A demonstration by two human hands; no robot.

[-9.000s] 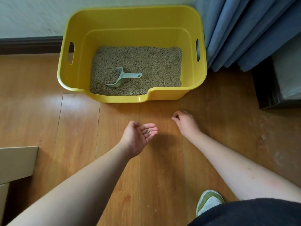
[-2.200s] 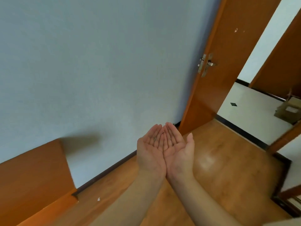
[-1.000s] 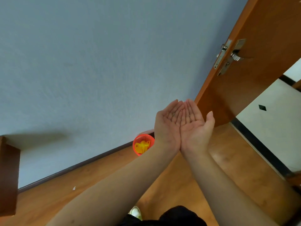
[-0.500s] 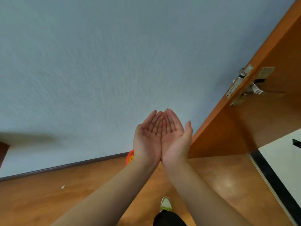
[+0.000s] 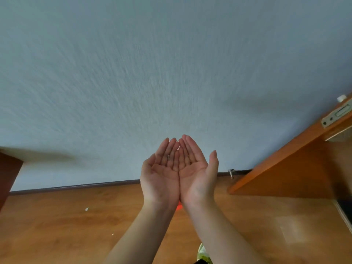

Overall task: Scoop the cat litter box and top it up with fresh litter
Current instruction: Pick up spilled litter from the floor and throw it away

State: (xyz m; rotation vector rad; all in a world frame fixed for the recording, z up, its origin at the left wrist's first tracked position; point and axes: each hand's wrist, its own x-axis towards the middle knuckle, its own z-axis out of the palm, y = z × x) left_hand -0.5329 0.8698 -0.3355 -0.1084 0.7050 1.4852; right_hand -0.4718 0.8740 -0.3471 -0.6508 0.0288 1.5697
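My left hand (image 5: pixel 162 174) and my right hand (image 5: pixel 196 172) are held up side by side, palms up, edges touching, forming one cup in front of the wall. A few small dark litter grains (image 5: pixel 168 156) lie on the fingers of my left hand. I see nothing in my right palm. The litter box and scoop are out of view. A sliver of an orange bin (image 5: pixel 179 207) shows on the floor between my wrists; the rest is hidden behind them.
A pale textured wall (image 5: pixel 171 73) fills the upper view above a dark skirting (image 5: pixel 76 186). An open wooden door (image 5: pixel 297 168) stands at the right, dark furniture (image 5: pixel 7 174) at the left edge. A white scrap (image 5: pixel 86 209) lies on the wood floor.
The view has swung left and tilted, so the door slid to the right edge. My cupped hands stay together, and the orange bin is now almost fully hidden behind my wrists.
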